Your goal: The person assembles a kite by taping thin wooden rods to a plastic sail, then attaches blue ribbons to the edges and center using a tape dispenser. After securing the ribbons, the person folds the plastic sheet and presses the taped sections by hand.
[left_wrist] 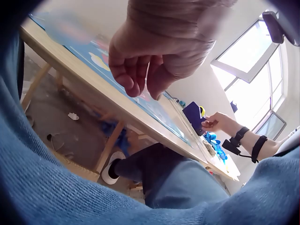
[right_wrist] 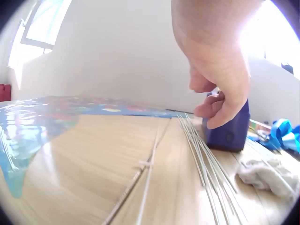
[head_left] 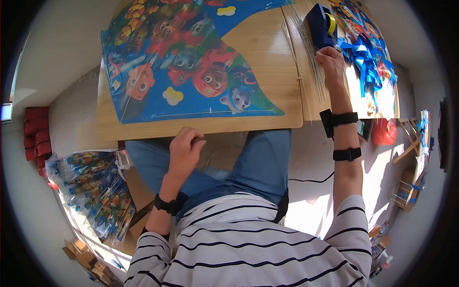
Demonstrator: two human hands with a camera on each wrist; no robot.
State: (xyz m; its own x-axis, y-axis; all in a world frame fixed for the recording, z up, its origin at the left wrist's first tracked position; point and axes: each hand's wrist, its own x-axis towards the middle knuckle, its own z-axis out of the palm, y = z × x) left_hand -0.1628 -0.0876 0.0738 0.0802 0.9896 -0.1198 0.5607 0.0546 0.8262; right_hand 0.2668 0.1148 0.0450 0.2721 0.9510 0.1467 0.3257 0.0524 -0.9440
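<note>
My right hand (head_left: 331, 66) is at the front end of a dark blue tape dispenser (head_left: 317, 27) with a yellow roll. Its fingers are curled, and a thin pale sliver that looks like tape (right_wrist: 216, 89) shows at the fingertips in the right wrist view. Over my lap, just off the table's front edge, my left hand (head_left: 185, 148) hangs with loosely curled fingers and holds nothing. A blue kite sheet (head_left: 160, 106) printed with cartoon animals lies flat on the table, a thin white rod (head_left: 184, 114) running along its near edge.
Several thin rods (right_wrist: 206, 164) lie beside the dispenser on the wooden table (head_left: 267, 43). Blue ribbon (head_left: 366, 62) and another printed sheet (head_left: 386, 71) are at the right. Bagged printed packets (head_left: 95, 191) are piled on the left, below table height. A red bag (head_left: 384, 131) hangs low at right.
</note>
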